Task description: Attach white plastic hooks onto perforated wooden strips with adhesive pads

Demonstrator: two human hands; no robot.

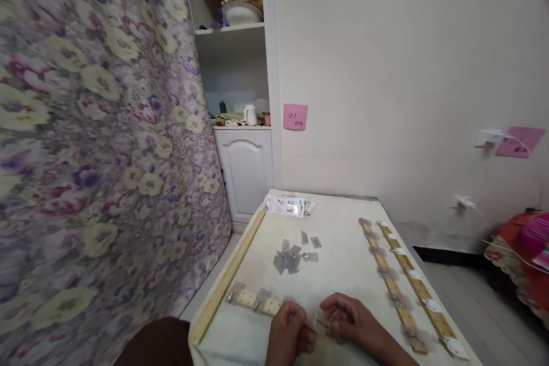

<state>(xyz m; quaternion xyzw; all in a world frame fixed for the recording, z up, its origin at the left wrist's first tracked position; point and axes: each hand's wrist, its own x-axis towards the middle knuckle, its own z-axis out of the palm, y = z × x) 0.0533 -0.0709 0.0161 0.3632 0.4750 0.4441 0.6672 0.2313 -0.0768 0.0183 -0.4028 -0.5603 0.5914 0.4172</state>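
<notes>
My left hand (290, 333) is closed, fingers curled together at the right end of a short wooden strip (245, 297). What it grips is hidden. My right hand (352, 321) is pinched closed just to the right, with a small clear piece (319, 319) showing at its fingertips; the piece is too blurred to name more closely. Square clear plates with metal fittings (259, 301) sit along the holed wooden strip. Beyond the hands lies a loose pile of similar clear square plates (288, 258), with a few single ones (315, 242) beside it.
Two long wooden strips run along the table's right side, one with clear plates (388, 277), the other with white round pieces (414, 274). A bare wooden strip (229, 274) follows the left edge. A plastic packet (285, 206) lies at the back. A floral curtain (107, 126) hangs left.
</notes>
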